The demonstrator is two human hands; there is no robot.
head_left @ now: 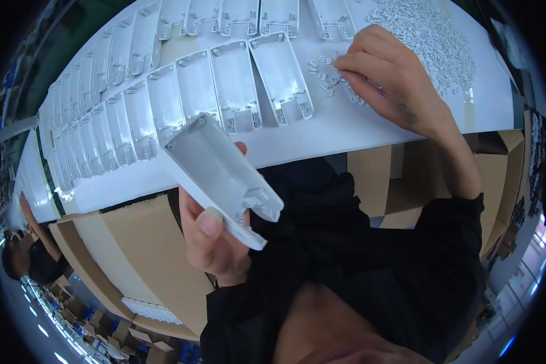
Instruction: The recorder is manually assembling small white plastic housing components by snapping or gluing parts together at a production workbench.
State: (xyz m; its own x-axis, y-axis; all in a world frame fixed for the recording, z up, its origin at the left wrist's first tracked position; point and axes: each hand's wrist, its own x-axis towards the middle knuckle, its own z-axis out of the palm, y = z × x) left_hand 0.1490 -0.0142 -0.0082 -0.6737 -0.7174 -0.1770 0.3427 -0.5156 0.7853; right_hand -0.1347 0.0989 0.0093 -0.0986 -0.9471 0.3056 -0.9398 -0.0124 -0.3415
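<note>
Running from the left across the white worktop, two rows of white plastic shells lie open side up, set side by side, probably so that each interior is exposed and easy to reach. Below them, a cardboard box stands by the near edge, seemingly kept close for handling. Nearer the middle, the left hand is clamped on a single shell, thumb on one side wall and a fingertip showing beyond the other; it is tilted, its hollow up and notched end toward the body, likely to leave the inside accessible. Farther right, the right hand is over a loose scatter of small white pieces, thumb and forefinger together; whether they pinch one, I cannot tell. Beyond it lies a dense heap of similar pieces, apparently the supply.
</note>
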